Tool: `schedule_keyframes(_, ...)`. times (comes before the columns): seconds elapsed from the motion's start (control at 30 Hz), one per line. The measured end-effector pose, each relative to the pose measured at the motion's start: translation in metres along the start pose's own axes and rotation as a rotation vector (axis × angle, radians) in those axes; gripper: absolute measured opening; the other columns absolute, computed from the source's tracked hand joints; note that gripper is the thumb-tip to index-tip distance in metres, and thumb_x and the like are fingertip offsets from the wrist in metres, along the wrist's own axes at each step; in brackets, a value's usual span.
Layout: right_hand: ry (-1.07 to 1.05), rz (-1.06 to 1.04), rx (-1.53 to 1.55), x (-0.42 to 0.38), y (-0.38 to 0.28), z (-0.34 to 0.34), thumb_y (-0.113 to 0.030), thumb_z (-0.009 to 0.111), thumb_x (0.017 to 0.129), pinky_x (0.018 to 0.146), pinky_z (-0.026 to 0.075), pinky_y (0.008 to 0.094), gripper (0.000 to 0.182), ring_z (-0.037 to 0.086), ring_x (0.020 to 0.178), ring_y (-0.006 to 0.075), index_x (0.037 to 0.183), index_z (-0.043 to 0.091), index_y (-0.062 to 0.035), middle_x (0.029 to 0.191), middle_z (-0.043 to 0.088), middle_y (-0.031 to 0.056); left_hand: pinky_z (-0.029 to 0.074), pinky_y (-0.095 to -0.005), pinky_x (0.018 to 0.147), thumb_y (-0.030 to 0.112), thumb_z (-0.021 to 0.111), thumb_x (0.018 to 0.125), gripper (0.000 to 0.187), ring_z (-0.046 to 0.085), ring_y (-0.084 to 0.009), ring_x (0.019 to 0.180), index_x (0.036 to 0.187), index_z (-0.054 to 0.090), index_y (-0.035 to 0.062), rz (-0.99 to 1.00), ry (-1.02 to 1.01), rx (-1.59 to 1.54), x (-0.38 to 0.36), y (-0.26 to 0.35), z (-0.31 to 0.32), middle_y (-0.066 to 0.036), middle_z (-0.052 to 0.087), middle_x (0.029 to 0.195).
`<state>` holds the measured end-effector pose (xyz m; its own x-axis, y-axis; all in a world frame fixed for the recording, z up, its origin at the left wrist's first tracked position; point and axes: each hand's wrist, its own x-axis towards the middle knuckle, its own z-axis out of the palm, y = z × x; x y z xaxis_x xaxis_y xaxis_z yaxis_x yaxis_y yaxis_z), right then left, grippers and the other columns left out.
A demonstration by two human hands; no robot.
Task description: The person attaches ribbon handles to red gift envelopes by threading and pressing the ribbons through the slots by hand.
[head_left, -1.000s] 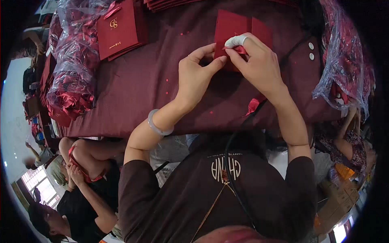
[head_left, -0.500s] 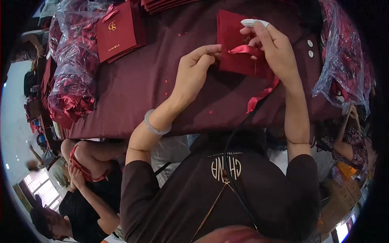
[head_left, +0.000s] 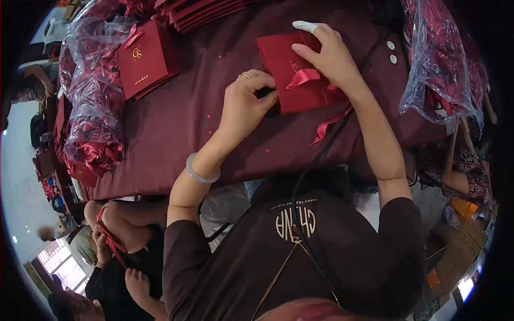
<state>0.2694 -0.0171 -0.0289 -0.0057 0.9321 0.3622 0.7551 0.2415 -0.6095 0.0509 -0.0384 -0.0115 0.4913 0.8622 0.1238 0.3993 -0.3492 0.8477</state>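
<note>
A red paper bag (head_left: 300,99) with a pinkish-red ribbon (head_left: 304,78) across its front lies tilted on the dark red cloth. At the bag's left edge, my left hand (head_left: 250,99) pinches that edge between thumb and fingers. Over the upper right of the bag rests my right hand (head_left: 327,56), fingers apart, with a white cover on one fingertip; its thumb lies on the bag's face. The ribbon's loose end (head_left: 325,128) trails onto the cloth below the bag.
Red bags with gold print (head_left: 143,61) stand at the upper left, near a stack of red bags (head_left: 206,13). Plastic-wrapped red bundles (head_left: 93,107) lie at the far left and right. Two white discs (head_left: 393,59) sit at right. A person holding red ribbon (head_left: 110,235) sits lower left.
My right hand has come away from the ribbon and spread over the bag's upper part. The ribbon now lies flatter on the bag. The seated person's hands have moved apart along a ribbon.
</note>
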Motion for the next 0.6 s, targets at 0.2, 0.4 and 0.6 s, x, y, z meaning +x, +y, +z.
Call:
schedule_keyframes(0.2, 0.068, 0.049, 0.238, 0.001, -0.003, -0.009, -0.02, 0.061, 0.083, 0.087, 0.047, 0.0341, 0.038, 0.061, 0.098, 0.0285, 0.119, 0.058, -0.0068, 0.109, 0.062, 0.0133, 0.047, -0.0253, 0.066, -0.007, 0.067, 0.072, 0.017, 0.058, -0.0158, 0.081, 0.088, 0.066, 0.0001, 0.366, 0.117, 0.275, 0.002, 0.003, -0.006, -0.005, 0.061, 0.085)
schedule_keyframes(0.4, 0.084, -0.162, 0.079, 0.004, -0.021, -0.021, -0.016, 0.062, 0.085, 0.096, 0.041, 0.0309, 0.038, 0.054, 0.114, 0.024, 0.122, 0.057, -0.0075, 0.121, 0.06, 0.0082, 0.046, -0.0325, 0.074, 0.001, 0.073, 0.067, 0.018, 0.058, -0.021, 0.08, 0.084, 0.067, 0.0033, 0.147, 0.145, -0.183, 0.004, 0.007, -0.002, -0.006, 0.063, 0.081)
schedule_keyframes(0.6, -0.178, -0.49, 0.164, -0.005, -0.045, -0.026, -0.011, 0.058, 0.088, 0.109, 0.024, 0.0445, 0.031, 0.049, 0.121, 0.023, 0.118, 0.059, -0.008, 0.116, 0.062, 0.005, 0.045, -0.0316, 0.077, 0.002, 0.073, 0.067, 0.017, 0.058, -0.0208, 0.086, 0.083, 0.069, 0.007, 0.268, 0.064, -0.044, 0.007, 0.004, -0.008, -0.004, 0.065, 0.084)
